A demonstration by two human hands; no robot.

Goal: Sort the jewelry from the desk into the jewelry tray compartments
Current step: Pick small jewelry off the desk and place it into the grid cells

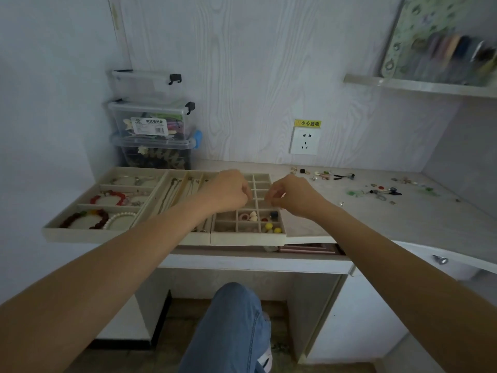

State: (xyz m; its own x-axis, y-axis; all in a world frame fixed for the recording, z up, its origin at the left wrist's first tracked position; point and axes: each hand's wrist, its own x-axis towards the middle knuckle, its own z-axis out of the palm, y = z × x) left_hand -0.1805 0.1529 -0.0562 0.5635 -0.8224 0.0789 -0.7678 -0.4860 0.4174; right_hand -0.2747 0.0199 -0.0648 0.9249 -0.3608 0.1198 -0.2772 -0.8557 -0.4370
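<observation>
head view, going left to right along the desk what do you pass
bracelet tray → necklace tray → left hand → right hand → wall socket → loose jewelry scattered on the desk

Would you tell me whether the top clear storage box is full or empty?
Apparently empty: the top box shows only wall through its sides, unlike the filled box below.
</observation>
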